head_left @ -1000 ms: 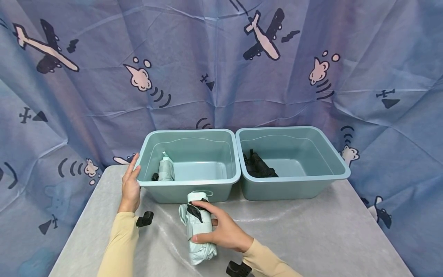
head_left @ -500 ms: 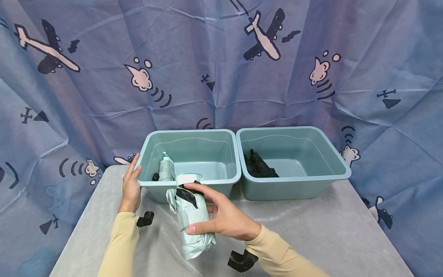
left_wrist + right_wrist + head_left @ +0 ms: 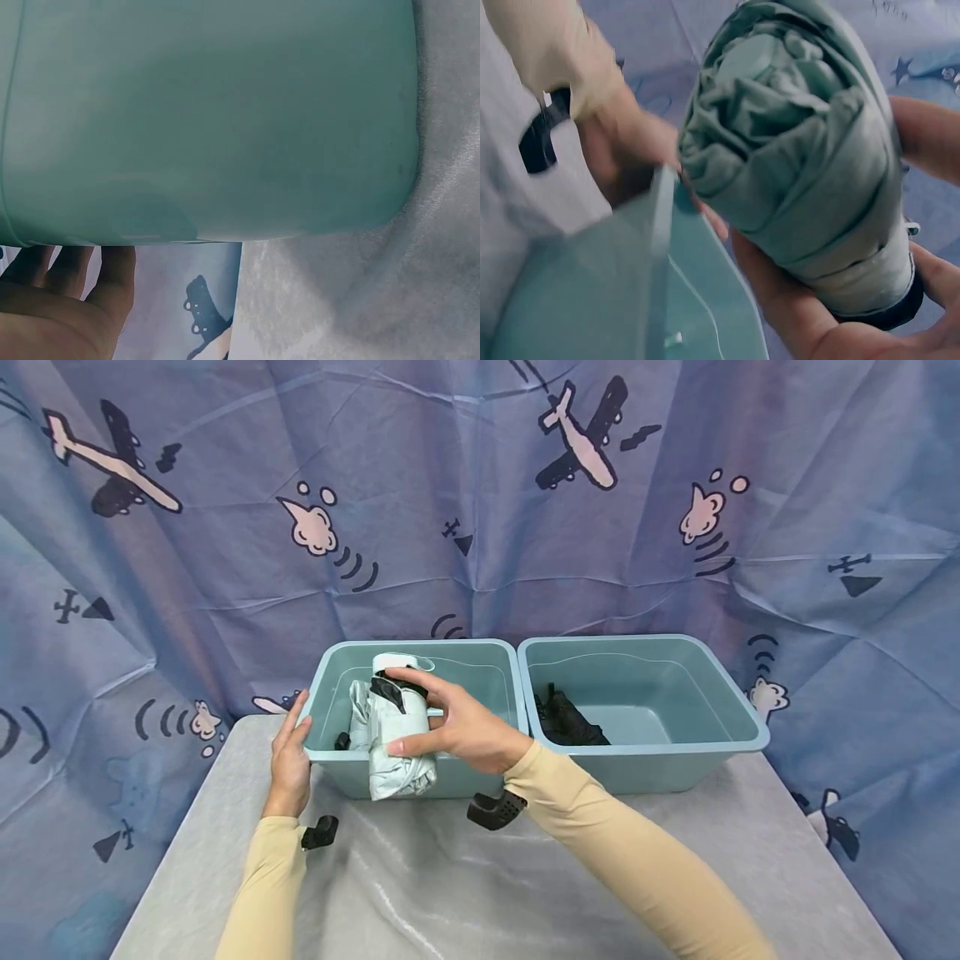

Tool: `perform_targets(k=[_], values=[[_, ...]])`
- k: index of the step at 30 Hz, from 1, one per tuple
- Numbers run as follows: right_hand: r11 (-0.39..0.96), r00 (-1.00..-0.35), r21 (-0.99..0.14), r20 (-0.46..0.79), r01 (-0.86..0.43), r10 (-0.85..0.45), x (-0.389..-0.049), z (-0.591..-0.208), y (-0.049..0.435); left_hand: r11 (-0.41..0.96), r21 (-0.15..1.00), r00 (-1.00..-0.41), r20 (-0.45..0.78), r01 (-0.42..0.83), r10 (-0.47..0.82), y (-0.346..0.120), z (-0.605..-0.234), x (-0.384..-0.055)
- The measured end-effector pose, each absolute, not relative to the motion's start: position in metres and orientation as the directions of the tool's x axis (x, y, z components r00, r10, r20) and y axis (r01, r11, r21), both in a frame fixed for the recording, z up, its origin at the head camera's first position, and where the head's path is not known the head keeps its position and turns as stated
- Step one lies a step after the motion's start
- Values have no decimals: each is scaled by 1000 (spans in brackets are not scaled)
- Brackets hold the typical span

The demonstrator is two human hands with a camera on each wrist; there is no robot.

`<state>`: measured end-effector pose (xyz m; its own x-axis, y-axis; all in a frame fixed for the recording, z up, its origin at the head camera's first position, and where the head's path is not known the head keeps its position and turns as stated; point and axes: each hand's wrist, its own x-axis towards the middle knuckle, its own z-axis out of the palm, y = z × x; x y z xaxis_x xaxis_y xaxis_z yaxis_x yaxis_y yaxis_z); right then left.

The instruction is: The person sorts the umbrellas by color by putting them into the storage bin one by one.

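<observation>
My right hand point(image 3: 465, 722) grips a folded pale mint umbrella point(image 3: 397, 735) with a white handle end and a black strap. It is held over the front rim of the left bin point(image 3: 480, 646), handle end away from me. In the right wrist view, the bunched fabric end of the umbrella point(image 3: 795, 157) faces the camera, with fingers wrapped about it. My left hand point(image 3: 290, 768) rests against the bin's left side, fingers extended; in the left wrist view its fingers point(image 3: 116, 277) touch the green wall point(image 3: 225, 135). A second pale umbrella point(image 3: 359, 718) lies inside that bin, partly hidden.
A matching right bin point(image 3: 645, 750) stands beside the left one, with black folded umbrellas point(image 3: 570, 718) at its left end. A small black object point(image 3: 342, 741) sits in the left bin's corner. Both bins stand on a grey-covered table point(image 3: 420, 893) before a blue patterned curtain point(image 3: 480, 510).
My right hand has lifted the pale umbrella from near the table in front of the left bin, up and forward to over its front rim. The left hand has stayed on the bin.
</observation>
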<state>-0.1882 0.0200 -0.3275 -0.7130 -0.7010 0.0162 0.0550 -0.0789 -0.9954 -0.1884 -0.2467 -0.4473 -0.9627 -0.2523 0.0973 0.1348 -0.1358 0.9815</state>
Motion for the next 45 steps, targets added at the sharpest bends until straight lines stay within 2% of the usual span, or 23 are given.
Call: perform_targets(k=[9, 18, 24, 35, 45], values=[[31, -764, -991, -119, 130, -634, -243, -329, -1, -125, 981, -959, 113, 150, -260, -247, -448, -192], [112, -765, -971, -237, 213, -599, -279, -345, -21, -152, 980, -968, 93, 131, -234, -247, -448, -192], [148, -755, -958, -286, 247, -590, -293, -359, -29, -141, 981, -968, 96, 131, -233, -247, -449, -191], [293, -735, -915, -398, 277, -549, -310, -384, -38, -146, 979, -966, 103, 140, -235, -249, -450, -191], [425, -722, -877, -442, 224, -532, -313, -401, -52, -128, 982, -962, 106, 141, -250, -248, -450, -192]])
